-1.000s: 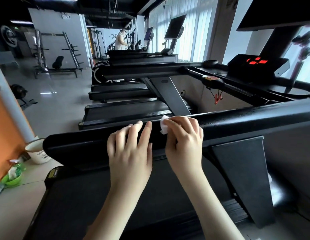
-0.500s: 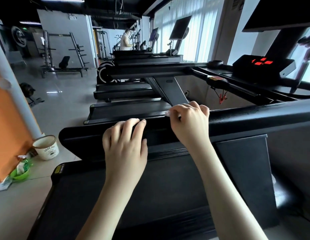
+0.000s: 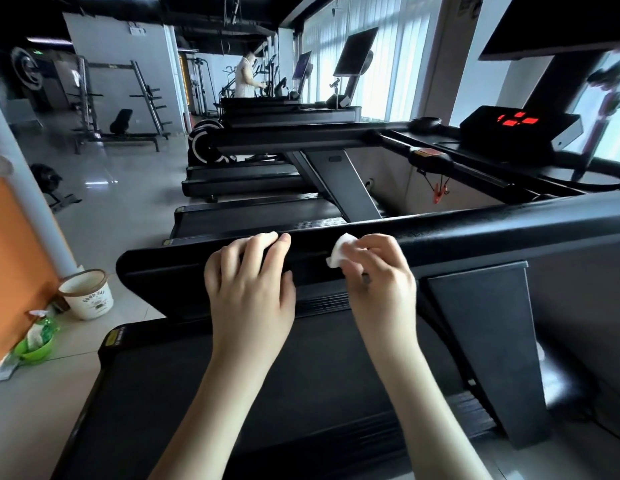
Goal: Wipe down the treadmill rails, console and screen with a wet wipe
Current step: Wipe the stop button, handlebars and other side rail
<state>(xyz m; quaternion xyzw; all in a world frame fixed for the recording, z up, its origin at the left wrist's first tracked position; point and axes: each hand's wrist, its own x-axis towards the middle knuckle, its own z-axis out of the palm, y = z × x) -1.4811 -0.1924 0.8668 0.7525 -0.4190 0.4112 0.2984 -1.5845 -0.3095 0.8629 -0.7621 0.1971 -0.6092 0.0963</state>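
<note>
Head view: dark treadmill belt (image 3: 301,375) lies nearest, under both forearms. Left hand (image 3: 249,292) rests on the near black rail (image 3: 492,233), fingers fairly straight and together, tips over its top edge, gripping nothing. Right hand (image 3: 381,282) is just beside it, fingers curled, pinching a crumpled white wet wipe (image 3: 341,252) at the rail's near face. Rail upright (image 3: 485,341) stands right of that hand. On the floor at left: 1 white bucket (image 3: 86,294), 1 green bowl (image 3: 34,344) near it. Farther right, a console (image 3: 516,124) with a red lit display. Far back, 1 person (image 3: 244,77) stands among machines.
</note>
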